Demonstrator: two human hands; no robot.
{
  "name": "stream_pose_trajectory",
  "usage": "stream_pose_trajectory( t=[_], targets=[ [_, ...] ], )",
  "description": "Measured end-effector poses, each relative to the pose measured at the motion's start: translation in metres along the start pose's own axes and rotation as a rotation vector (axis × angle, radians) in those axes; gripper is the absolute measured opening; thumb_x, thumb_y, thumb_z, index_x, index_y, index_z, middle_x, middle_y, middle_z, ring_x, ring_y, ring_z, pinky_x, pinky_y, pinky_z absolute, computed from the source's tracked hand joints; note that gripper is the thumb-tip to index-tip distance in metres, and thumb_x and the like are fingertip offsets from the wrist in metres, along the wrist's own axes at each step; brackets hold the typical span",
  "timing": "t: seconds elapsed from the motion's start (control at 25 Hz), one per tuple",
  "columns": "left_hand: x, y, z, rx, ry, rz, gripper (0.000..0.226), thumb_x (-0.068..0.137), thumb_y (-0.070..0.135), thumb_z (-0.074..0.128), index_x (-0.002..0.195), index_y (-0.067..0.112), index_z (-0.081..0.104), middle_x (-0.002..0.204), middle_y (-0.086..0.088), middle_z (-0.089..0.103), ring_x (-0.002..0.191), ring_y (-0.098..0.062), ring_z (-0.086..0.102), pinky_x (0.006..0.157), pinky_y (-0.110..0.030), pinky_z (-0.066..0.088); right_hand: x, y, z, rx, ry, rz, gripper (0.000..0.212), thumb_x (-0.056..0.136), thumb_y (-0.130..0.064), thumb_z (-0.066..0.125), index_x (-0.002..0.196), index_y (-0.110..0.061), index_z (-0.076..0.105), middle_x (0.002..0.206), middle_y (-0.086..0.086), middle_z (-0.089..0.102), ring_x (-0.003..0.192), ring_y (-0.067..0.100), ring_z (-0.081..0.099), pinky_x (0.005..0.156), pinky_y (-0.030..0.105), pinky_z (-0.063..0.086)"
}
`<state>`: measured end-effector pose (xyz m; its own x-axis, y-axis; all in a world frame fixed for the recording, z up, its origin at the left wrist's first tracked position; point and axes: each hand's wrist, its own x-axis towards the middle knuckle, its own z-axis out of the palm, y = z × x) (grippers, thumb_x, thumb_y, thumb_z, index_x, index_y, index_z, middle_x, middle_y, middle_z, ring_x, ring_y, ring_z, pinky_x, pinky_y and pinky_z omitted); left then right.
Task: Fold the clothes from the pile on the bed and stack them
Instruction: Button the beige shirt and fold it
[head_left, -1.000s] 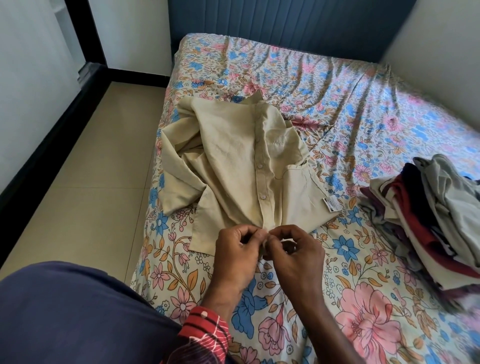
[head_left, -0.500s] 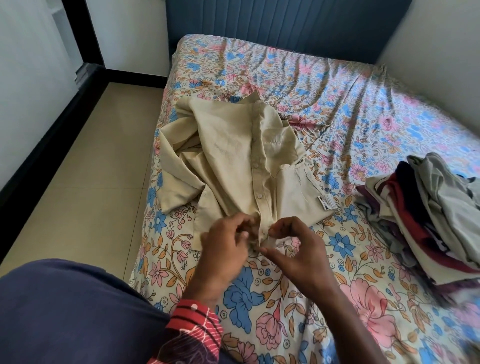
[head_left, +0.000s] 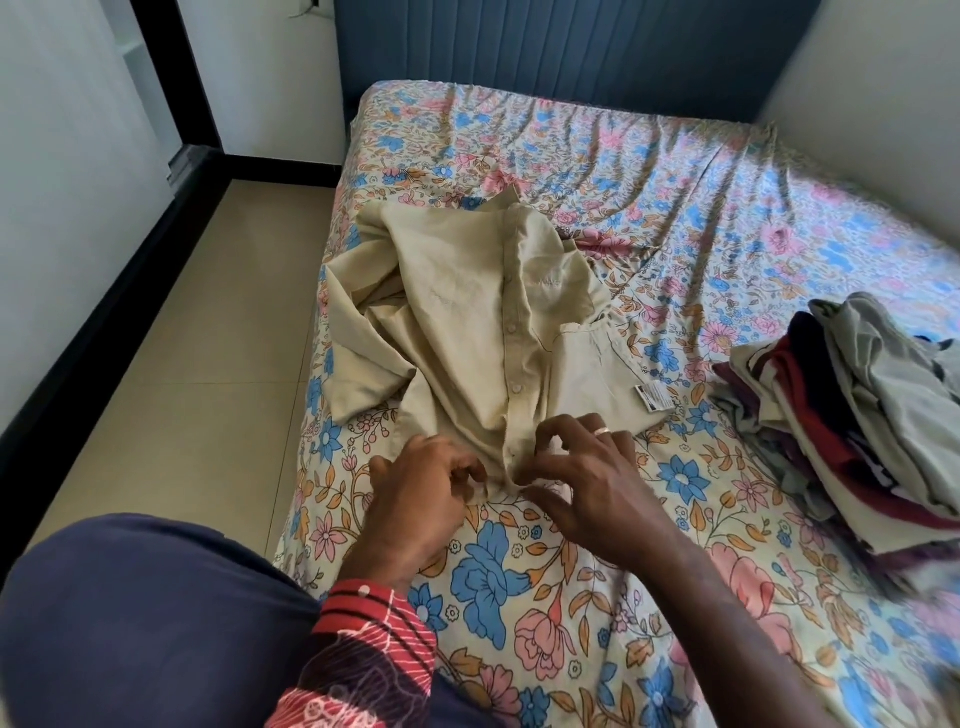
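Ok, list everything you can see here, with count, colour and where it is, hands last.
beige button-up shirt: one, beige, spread on the bed's near left part
white care label: one, white, at the shirt's right hem
pile of mixed clothes: one, maroon, grey and white, right edge of bed
floral bedsheet: one, blue, pink and orange, covering the bed
blue padded headboard: one, far end
beige tiled floor: left of bed
left hand: at the shirt's bottom hem
right hand: ringed, at the hem

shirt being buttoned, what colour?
Plain beige shirt, with matching buttons; it shows clearly in the head view.
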<state>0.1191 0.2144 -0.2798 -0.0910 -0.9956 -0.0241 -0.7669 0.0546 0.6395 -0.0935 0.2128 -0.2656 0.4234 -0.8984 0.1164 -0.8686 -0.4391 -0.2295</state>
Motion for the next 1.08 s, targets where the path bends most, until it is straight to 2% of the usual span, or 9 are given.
stream_pose_trajectory(
  t=[0.08,0.2,0.36,0.48,0.64,0.72,0.88,0.96,1.08],
  targets=[
    [-0.001,0.001,0.005,0.031,-0.07,0.001,0.013,0.091,0.035,0.074,0.103,0.041,0.072,0.1,0.024,0.053,0.106,-0.001,0.041,0.092,-0.038,0.026,-0.002,-0.001,-0.009,-0.014,0.065,-0.097,0.014,0.089,-0.047,0.065,0.093,-0.036,0.073,0.122,-0.014,0.056,0.121,0.01,0.044,0.096,0.045,0.033],
    [-0.002,0.002,0.008,0.077,-0.077,0.017,0.013,0.089,0.04,0.074,0.101,0.039,0.071,0.105,0.022,0.054,0.112,-0.004,0.042,0.093,-0.037,0.025,-0.017,0.007,-0.025,-0.012,0.148,-0.228,0.01,0.084,-0.037,0.065,0.078,-0.028,0.065,0.089,-0.018,0.066,0.103,0.004,0.059,0.1,0.049,0.032],
    [-0.002,-0.004,0.002,0.034,0.018,0.007,0.012,0.088,0.037,0.075,0.087,0.037,0.063,0.096,0.021,0.056,0.102,-0.005,0.05,0.093,-0.036,0.029,-0.042,0.031,-0.041,-0.148,0.113,-0.082,0.024,0.091,-0.05,0.067,0.077,-0.033,0.058,0.071,-0.019,0.061,0.087,0.004,0.062,0.095,0.045,0.029],
    [0.002,-0.011,-0.008,-0.315,0.162,-0.029,0.019,0.086,0.021,0.078,0.083,0.034,0.064,0.093,0.016,0.067,0.094,-0.008,0.064,0.095,-0.044,0.049,-0.06,0.043,-0.055,-0.218,0.069,0.09,0.024,0.091,-0.057,0.062,0.08,-0.035,0.06,0.076,-0.02,0.063,0.082,0.006,0.062,0.087,0.043,0.03],
    [-0.002,-0.003,-0.027,-0.779,0.246,-0.085,0.014,0.083,0.007,0.078,0.091,0.013,0.069,0.086,0.003,0.074,0.083,-0.005,0.069,0.078,-0.025,0.056,-0.076,0.05,-0.067,-0.205,-0.067,0.158,0.03,0.094,-0.062,0.047,0.078,-0.039,0.057,0.071,-0.019,0.059,0.067,-0.005,0.051,0.089,0.042,0.029],
    [-0.005,-0.002,-0.034,-0.929,0.268,-0.083,0.02,0.077,0.008,0.08,0.093,0.011,0.07,0.082,0.003,0.075,0.078,-0.004,0.07,0.071,-0.018,0.056,-0.078,0.05,-0.069,-0.036,-0.057,0.131,0.018,0.098,-0.056,0.054,0.087,-0.044,0.06,0.071,-0.024,0.06,0.066,-0.007,0.056,0.089,0.034,0.031],
    [-0.011,-0.006,-0.038,-0.96,0.151,-0.069,0.034,0.065,0.014,0.08,0.097,0.005,0.072,0.085,-0.009,0.076,0.078,-0.014,0.072,0.07,-0.019,0.059,-0.079,0.043,-0.072,0.186,-0.061,0.171,0.007,0.099,-0.033,0.066,0.101,-0.039,0.07,0.073,-0.021,0.068,0.07,0.001,0.067,0.067,0.024,0.051],
    [-0.014,-0.005,-0.037,-0.927,0.063,-0.031,0.035,0.064,0.012,0.081,0.096,0.001,0.073,0.086,-0.015,0.077,0.078,-0.02,0.074,0.072,-0.022,0.06,-0.08,0.035,-0.073,0.235,-0.112,0.224,0.005,0.097,-0.037,0.066,0.096,-0.042,0.067,0.071,-0.013,0.069,0.066,0.005,0.066,0.062,0.029,0.056],
    [-0.019,-0.001,-0.035,-0.909,-0.072,0.039,0.026,0.063,0.009,0.083,0.089,0.005,0.077,0.086,-0.014,0.077,0.081,-0.02,0.073,0.079,-0.031,0.059,-0.083,0.023,-0.057,0.19,-0.164,0.281,0.01,0.096,-0.049,0.065,0.102,-0.042,0.068,0.065,-0.01,0.066,0.055,0.001,0.061,0.05,0.019,0.046]
  ],
)
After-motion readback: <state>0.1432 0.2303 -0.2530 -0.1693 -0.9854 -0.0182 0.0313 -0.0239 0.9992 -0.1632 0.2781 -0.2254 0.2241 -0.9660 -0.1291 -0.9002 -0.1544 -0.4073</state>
